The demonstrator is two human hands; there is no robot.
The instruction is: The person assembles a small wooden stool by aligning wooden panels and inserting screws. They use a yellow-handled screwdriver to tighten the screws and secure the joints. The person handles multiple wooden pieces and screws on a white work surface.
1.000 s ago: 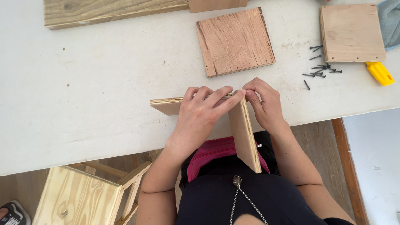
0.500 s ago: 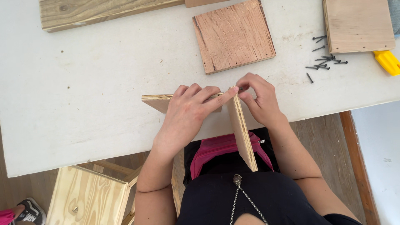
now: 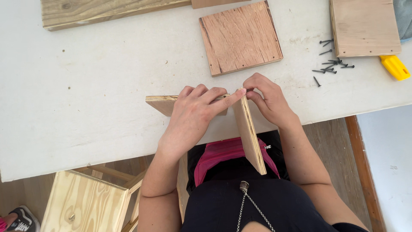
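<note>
Head view, looking down on a white desk (image 3: 86,99).

Left hand (image 3: 193,114): laid palm-down over a flat plywood piece (image 3: 159,103) that lies near the near edge of the desk. Fingers are extended to the right, tips reaching the top end of a second plywood board (image 3: 249,133). The hand presses rather than grasps; its grip is flat and open across the wood.

Right hand (image 3: 268,101): curled against the far end of the second board from the right side. Fingertips are pinched in at the corner where the two pieces meet. The grip is closed on the board's top end; whether anything small sits between the fingertips cannot be told.

Second board: stands on edge, tilted, running from the corner joint on the desk back past the desk edge toward the person's lap. The two pieces touch at that corner, roughly at a right angle.

Surroundings:
- Reddish square plywood panel (image 3: 240,38) lies flat, just beyond the hands, apart from them.
- Paler square panel (image 3: 365,26) at far right.
- Scatter of dark screws (image 3: 330,64) between the two panels, nearer the pale one, well right of the right hand.
- Yellow tool handle (image 3: 395,67) at the right edge, just beside the pale panel.
- Long timber plank (image 3: 107,10) along the far left edge.
- Pale wooden stool (image 3: 86,204) on the floor, near left, beneath the desk edge.
</note>
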